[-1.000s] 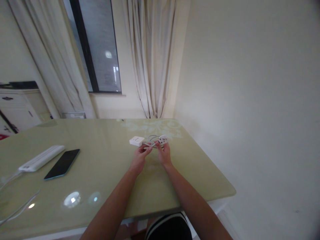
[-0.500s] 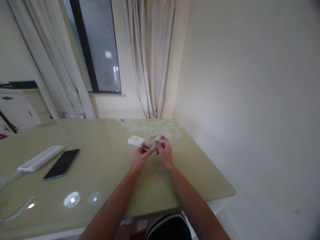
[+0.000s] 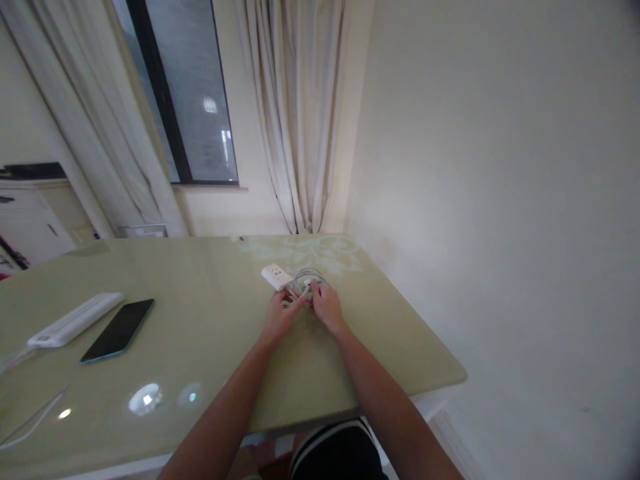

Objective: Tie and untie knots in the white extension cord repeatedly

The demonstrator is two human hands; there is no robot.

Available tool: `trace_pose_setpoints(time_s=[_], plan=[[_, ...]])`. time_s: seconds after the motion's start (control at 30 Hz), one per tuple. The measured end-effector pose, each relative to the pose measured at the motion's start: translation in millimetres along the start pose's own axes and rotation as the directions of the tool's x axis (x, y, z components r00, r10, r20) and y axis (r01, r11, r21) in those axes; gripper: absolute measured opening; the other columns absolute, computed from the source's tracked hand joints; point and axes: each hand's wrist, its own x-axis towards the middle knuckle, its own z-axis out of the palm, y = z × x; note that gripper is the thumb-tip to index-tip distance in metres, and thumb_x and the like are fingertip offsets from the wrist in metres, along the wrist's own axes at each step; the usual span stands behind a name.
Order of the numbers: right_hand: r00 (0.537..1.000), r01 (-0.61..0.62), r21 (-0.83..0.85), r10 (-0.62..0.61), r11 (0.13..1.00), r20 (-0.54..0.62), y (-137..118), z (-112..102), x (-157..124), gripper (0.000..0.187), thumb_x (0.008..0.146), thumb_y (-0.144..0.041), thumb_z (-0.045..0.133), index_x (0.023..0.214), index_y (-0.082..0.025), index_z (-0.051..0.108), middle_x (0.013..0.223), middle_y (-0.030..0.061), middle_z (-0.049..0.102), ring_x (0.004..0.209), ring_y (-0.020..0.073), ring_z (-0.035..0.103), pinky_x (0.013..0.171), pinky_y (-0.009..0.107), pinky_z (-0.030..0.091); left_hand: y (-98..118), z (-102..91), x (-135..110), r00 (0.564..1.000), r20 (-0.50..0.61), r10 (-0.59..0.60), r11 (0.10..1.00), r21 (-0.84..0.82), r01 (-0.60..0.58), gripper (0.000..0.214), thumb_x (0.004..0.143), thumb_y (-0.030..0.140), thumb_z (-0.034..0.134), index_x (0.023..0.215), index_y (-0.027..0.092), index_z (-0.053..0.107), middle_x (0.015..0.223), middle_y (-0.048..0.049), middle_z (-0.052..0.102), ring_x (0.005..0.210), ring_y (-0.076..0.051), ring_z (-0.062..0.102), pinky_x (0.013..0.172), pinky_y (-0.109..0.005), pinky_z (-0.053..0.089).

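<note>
My left grip (image 3: 277,319) pinches the grey cord (image 3: 311,271) between thumb and fingers, close to where it meets the socket block; my right grip (image 3: 327,307) is closed on what looks to be the plug, though my own fingers hide most of it. Both reach in from the near edge of the tabletop (image 3: 400,353), the two almost level and just apart, the right a touch farther out. The tabletop runs well away to my left, where a white strip (image 3: 75,321) and a phone (image 3: 119,330) lie side by side on a slant, far from either grip. Between my fingertips and a little beyond them sits the cord, looped into a loose coil that bulges away from me and leans to the right, so its far curve passes just beyond my right knuckles. I cannot tell whether its underside touches the tabletop. The socket block (image 3: 277,277) lies outside the coil, beyond my left fingertips; its long axis slants from far left to near right, with the near end next to my left grip, clearly the nearer of the two. Smallest is the plug (image 3: 307,285): only a bit of white shows at the tip of my right thumb, on the side facing my left grip, inside the coil's near edge.
</note>
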Motion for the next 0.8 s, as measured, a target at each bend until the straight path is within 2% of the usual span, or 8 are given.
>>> trace_pose_setpoints(time_s=[0.1, 0.2, 0.33, 0.47, 0.53, 0.67, 0.8], plan=[[0.998, -0.02, -0.119, 0.012, 0.993, -0.065, 2, -1, -1, 0.051, 0.106, -0.053, 0.041, 0.09, -0.019, 0.077, 0.089, 0.0125, 0.077, 0.083, 0.0237, 0.072, 0.069, 0.028, 0.045, 0, -2.1, 1, 0.999, -0.02, -0.047, 0.999, 0.019, 0.047, 0.037, 0.066, 0.049, 0.083, 0.078, 0.015, 0.075, 0.082, -0.0097, 0.071, 0.079, -0.023, 0.064, 0.071, -0.032, 0.05], [0.996, -0.05, -0.124, 0.04, 0.991, -0.083, 6, 1, -1, 0.046, 0.101, -0.058, 0.05, 0.096, -0.02, 0.076, 0.091, 0.011, 0.078, 0.086, 0.0242, 0.073, 0.07, 0.029, 0.045, 3, -4.6, 0, 0.997, -0.01, -0.082, 0.996, 0.016, 0.082, 0.036, 0.067, 0.049, 0.083, 0.077, 0.015, 0.075, 0.083, -0.0104, 0.073, 0.086, -0.027, 0.067, 0.084, -0.039, 0.052], [0.992, -0.05, -0.093, 0.038, 0.994, -0.119, 9, 5, -1, 0.037, 0.097, -0.048, 0.062, 0.119, -0.019, 0.067, 0.095, 0.0082, 0.078, 0.09, 0.0233, 0.072, 0.076, 0.029, 0.047, 4, -5.4, 0, 0.994, -0.028, -0.102, 0.994, 0.037, 0.103, 0.037, 0.064, 0.049, 0.084, 0.073, 0.015, 0.073, 0.097, -0.0142, 0.072, 0.095, -0.029, 0.066, 0.092, -0.042, 0.051], [0.995, 0.074, -0.087, -0.08, 0.993, -0.067, 8, 9, -1, 0.024, 0.101, -0.035, 0.056, 0.116, -0.022, 0.069, 0.103, 0.0067, 0.078, 0.094, 0.0207, 0.072, 0.083, 0.029, 0.048, -2, -4.9, 2, 0.988, -0.127, -0.087, 0.992, 0.079, 0.097, 0.037, 0.059, 0.048, 0.086, 0.07, 0.016, 0.071, 0.105, -0.0156, 0.069, 0.105, -0.031, 0.063, 0.097, -0.042, 0.049], [0.988, 0.143, -0.069, -0.146, 0.987, -0.044, 9, 12, -2, 0.023, 0.1, -0.028, 0.055, 0.114, -0.022, 0.071, 0.108, 0.0065, 0.077, 0.096, 0.0195, 0.071, 0.086, 0.029, 0.048, -4, -5.3, 3, 0.987, -0.126, -0.096, 0.992, 0.067, 0.105, 0.038, 0.059, 0.049, 0.086, 0.071, 0.016, 0.069, 0.096, -0.0137, 0.07, 0.099, -0.03, 0.065, 0.092, -0.04, 0.051], [0.971, 0.233, 0.003, -0.232, 0.973, -0.048, 11, 19, -2, 0.032, 0.094, -0.027, 0.058, 0.124, -0.02, 0.071, 0.116, 0.008, 0.075, 0.095, 0.0185, 0.071, 0.089, 0.028, 0.051, -4, -6.3, 4, 0.987, -0.022, -0.159, 0.987, -0.037, 0.158, 0.038, 0.062, 0.051, 0.084, 0.07, 0.018, 0.067, 0.071, -0.0075, 0.068, 0.072, -0.023, 0.065, 0.067, -0.033, 0.051], [0.966, 0.257, 0.073, -0.256, 0.964, -0.024, 11, 22, -3, 0.045, 0.091, -0.03, 0.062, 0.135, -0.019, 0.066, 0.122, 0.0106, 0.071, 0.09, 0.0171, 0.07, 0.091, 0.03, 0.053, -4, -6.6, 5, 0.975, -0.042, -0.218, 0.965, -0.158, 0.209, 0.039, 0.06, 0.048, 0.085, 0.074, 0.017, 0.066, 0.074, -0.0063, 0.07, 0.071, -0.021, 0.066, 0.065, -0.03, 0.05]])
